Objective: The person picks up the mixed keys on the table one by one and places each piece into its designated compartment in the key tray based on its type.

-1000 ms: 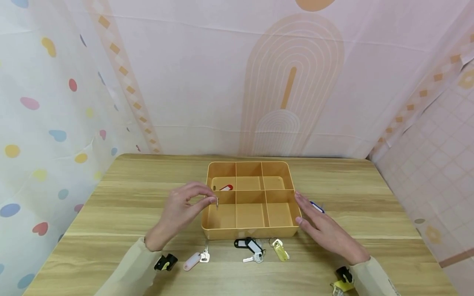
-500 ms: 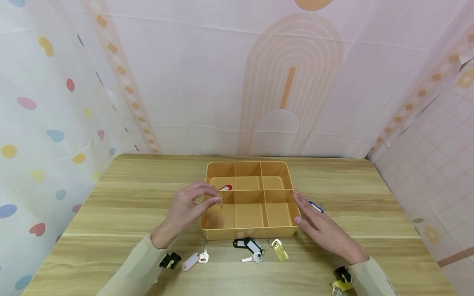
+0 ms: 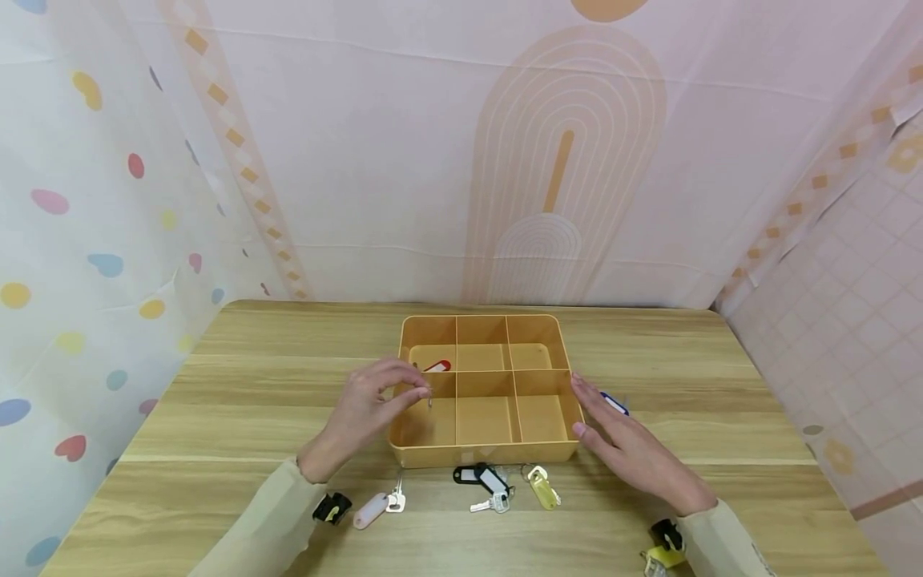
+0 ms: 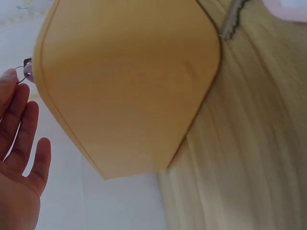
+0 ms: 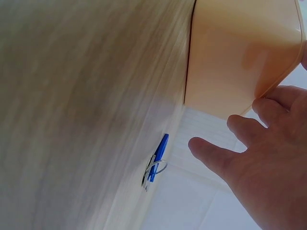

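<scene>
My left hand (image 3: 371, 405) pinches a metal key ring (image 4: 20, 76) between thumb and fingertips, over the front left compartment of an orange divided box (image 3: 486, 455). A small key (image 3: 430, 400) hangs from the ring; in the left wrist view the box wall partly hides what dangles there. My right hand (image 3: 634, 453) rests its fingertips on the box's right rim, its fingers fairly straight. Inside the back left compartment lies a red key tag (image 3: 438, 366). Beyond the right hand, a blue key tag (image 5: 158, 158) with a ring lies on the table.
In front of the box lie a pink key tag (image 3: 371, 510) with a key (image 3: 397, 498), black key tags (image 3: 493, 480) with a silver key (image 3: 492, 503), and a yellow key tag (image 3: 544, 489). Another yellow tag (image 3: 667, 556) lies by the right sleeve.
My left hand has moved slightly right with the key ring, further over the front left compartment. The right hand stays at the box rim.
</scene>
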### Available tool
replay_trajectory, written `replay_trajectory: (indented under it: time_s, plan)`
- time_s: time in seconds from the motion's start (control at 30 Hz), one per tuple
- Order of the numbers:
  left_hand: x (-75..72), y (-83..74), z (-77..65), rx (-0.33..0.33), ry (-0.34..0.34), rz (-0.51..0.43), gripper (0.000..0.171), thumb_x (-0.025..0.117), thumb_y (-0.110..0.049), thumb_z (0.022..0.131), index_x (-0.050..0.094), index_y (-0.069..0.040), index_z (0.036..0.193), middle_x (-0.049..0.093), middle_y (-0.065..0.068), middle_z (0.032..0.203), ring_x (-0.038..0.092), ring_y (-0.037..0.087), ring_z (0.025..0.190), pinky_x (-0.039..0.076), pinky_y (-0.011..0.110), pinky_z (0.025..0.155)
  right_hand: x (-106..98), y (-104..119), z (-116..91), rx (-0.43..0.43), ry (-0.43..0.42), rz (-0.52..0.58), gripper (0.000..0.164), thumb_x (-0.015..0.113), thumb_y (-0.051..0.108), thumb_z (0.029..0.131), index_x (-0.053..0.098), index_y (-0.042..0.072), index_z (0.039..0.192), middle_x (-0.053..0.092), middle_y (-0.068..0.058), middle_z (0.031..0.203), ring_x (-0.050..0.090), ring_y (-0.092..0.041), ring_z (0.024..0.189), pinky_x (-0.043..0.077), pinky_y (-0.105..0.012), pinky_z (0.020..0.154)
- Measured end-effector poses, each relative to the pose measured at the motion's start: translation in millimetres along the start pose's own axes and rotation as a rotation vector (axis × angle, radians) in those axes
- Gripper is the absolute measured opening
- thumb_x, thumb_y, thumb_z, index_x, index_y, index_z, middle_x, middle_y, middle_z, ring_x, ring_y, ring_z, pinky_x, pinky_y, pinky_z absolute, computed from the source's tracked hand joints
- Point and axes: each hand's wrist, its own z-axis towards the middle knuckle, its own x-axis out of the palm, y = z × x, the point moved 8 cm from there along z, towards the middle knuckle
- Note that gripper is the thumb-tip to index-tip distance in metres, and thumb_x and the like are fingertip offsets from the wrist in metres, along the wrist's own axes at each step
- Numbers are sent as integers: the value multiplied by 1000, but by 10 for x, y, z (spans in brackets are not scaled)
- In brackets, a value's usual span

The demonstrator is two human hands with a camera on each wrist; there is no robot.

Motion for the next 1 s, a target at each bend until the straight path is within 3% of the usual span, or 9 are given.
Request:
replay_trajectory:
  time_s: [0.2, 0.33, 0.43, 0.67, 0.87, 1.0]
  plan:
    - [8, 42, -9, -6, 16, 34, 16, 85, 0, 80, 79, -8, 92, 76, 0, 94, 72, 18, 87, 62, 38, 74, -3, -7, 1, 0, -2, 0, 65, 49, 35, 111, 22, 14, 167, 18, -5, 172, 24, -38, 154, 27, -64, 119]
    - [21, 51, 52, -16, 38, 50, 14, 85, -3, 81, 79, -10, 92, 76, -2, 92, 70, 15, 83, 59, 37, 67, 2, -14, -1, -1, -2, -6, 65, 48, 34, 111, 21, 15, 167, 18, -6, 172, 24, -38, 154, 28, -64, 118]
    - [35, 39, 137, -29, 64, 38, 13, 84, -3, 83, 79, -10, 92, 75, -3, 92, 69, 13, 81, 58, 36, 65, 8, -20, -3, 1, -2, -6, 65, 48, 35, 111, 20, 16, 167, 18, -6, 172, 24, -37, 154, 27, -64, 119]
    - [78, -3, 373, -38, 113, 27, 10, 83, -4, 86, 79, -10, 94, 76, -2, 96, 71, 17, 90, 59, 37, 76, 15, -22, -8, 2, -2, -4, 65, 48, 35, 111, 20, 16, 167, 17, -4, 172, 24, -37, 154, 27, -63, 119]
    - [120, -15, 588, -25, 138, 2, 7, 82, -6, 88, 79, -9, 94, 75, -3, 92, 69, 15, 86, 58, 31, 73, 13, -14, -5, -3, -9, -5, 65, 49, 34, 111, 22, 14, 166, 21, -10, 171, 25, -38, 154, 27, -62, 120]
    - [168, -9, 706, -42, 170, -14, 5, 80, -8, 91, 79, -9, 95, 76, -2, 94, 71, 12, 82, 61, 33, 75, 13, -12, -6, -1, -8, -6, 65, 49, 34, 111, 22, 13, 166, 22, -11, 171, 25, -38, 154, 27, -62, 120]
